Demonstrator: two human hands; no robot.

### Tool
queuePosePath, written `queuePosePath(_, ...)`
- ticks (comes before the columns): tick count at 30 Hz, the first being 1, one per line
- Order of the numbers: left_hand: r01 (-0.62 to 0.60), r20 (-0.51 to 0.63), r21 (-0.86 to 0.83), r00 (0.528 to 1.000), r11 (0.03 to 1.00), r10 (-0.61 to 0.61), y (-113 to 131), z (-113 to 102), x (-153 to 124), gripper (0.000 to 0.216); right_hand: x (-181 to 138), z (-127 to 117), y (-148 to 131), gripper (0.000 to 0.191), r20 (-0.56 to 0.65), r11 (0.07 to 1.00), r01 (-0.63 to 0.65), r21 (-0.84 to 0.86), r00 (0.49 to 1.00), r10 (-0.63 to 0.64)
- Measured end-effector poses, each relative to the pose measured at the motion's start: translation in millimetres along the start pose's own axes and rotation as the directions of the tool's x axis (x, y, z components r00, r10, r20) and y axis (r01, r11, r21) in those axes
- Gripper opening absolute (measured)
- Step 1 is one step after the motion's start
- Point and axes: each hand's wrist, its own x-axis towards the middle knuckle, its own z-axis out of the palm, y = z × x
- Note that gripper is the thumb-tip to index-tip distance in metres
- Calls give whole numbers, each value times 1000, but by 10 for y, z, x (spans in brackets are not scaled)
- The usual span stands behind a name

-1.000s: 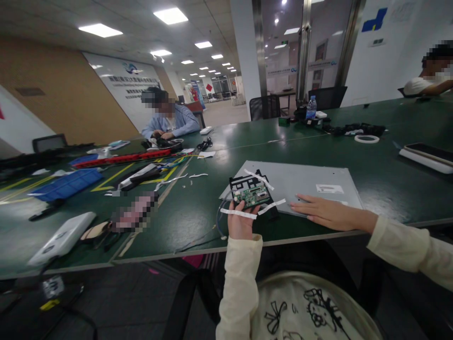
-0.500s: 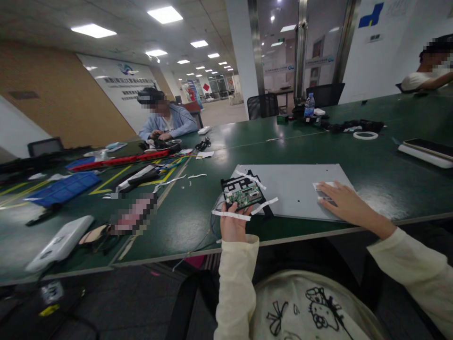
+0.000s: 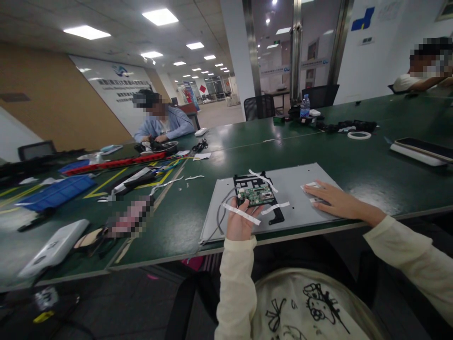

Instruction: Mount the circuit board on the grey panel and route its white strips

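My left hand point(image 3: 239, 225) is closed on a green circuit board point(image 3: 257, 195) mounted in a black frame point(image 3: 278, 216). Strips of white tape point(image 3: 279, 207) hang off the frame, one crossing my fingers, and a thin grey cable point(image 3: 220, 218) trails from it. Beneath lies a flat light-grey panel point(image 3: 295, 182), set at a slant near the table's front edge. On the panel's right part rests my right hand point(image 3: 336, 202), fingers stretched out flat over a small pale label point(image 3: 310, 188). Whether the frame touches the panel I cannot tell.
Left on the green table point(image 3: 170, 231) are a blue tray point(image 3: 58, 192), a white power strip point(image 3: 54, 248) and a red strip point(image 3: 116, 163). A tape roll point(image 3: 358, 135), phone point(image 3: 426, 147) and bottle point(image 3: 305, 106) stand right and back. Two people sit across the table.
The grey panel has slid left and turned a little under my right hand, so it now lies beneath the circuit board and cable. My left hand still holds the board and frame.
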Motion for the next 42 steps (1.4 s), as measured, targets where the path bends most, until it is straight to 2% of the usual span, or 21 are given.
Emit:
queuePosePath(4,68,32,9,997,998,-68,-56,75,42,25,-14,2,-30,63,11,999,-14,32,1000,13)
queuePosePath(8,71,53,1,996,997,-71,-161,190,120,24,-14,30,-20,63,19,998,-13,53,1000,12)
queuePosePath(11,100,26,6,995,995,-100,-283,249,171,26,-9,30,-22,63,19,997,-24,70,1000,22)
queuePosePath(13,118,-35,42,993,992,-117,-365,261,185,27,-8,21,-30,63,15,997,-34,72,999,33)
queuePosePath(16,79,-115,105,991,991,-67,-448,232,190,30,-8,13,-39,63,12,997,-39,65,999,38)
queuePosePath(18,37,-107,162,994,986,-20,-457,182,208,31,-11,19,-36,64,6,997,-38,62,999,37)
queuePosePath(20,13,-65,289,998,957,6,-418,120,241,30,-13,32,-27,64,0,997,-36,61,999,36)
queuePosePath(22,-14,-4,511,1000,859,18,-332,65,272,27,-15,46,-18,63,-6,997,-34,63,999,35)
queuePosePath(23,-38,29,639,999,768,25,-274,48,276,25,-15,51,-16,63,-8,997,-34,62,999,34)
queuePosePath(24,-74,62,763,997,642,42,-210,38,267,21,-15,54,-15,63,-10,998,-34,60,999,35)
queuePosePath(26,-149,124,938,988,314,97,-77,43,209,15,-13,54,-20,63,-10,998,-34,52,999,35)
queuePosePath(28,-194,188,980,972,34,139,38,64,106,20,-11,46,-31,62,-7,998,-33,50,999,34)
queuePosePath(30,-204,222,972,961,-119,166,112,87,-7,26,-11,35,-43,62,-8,998,-32,57,999,32)
queuePosePath(33,-247,290,949,926,-194,243,139,103,-112,31,-12,27,-49,61,-12,997,-32,68,999,33)
queuePosePath(35,-338,388,916,884,-217,260,107,97,-116,32,-12,30,-43,61,-13,997,-35,71,999,36)
queuePosePath(39,-540,599,786,785,-300,158,-43,23,-20,32,-6,46,-23,62,-10,997,-33,76,999,34)
queuePosePath(42,-588,623,762,780,-271,59,-178,-67,77,34,-3,52,-22,62,-12,997,-29,78,999,30)
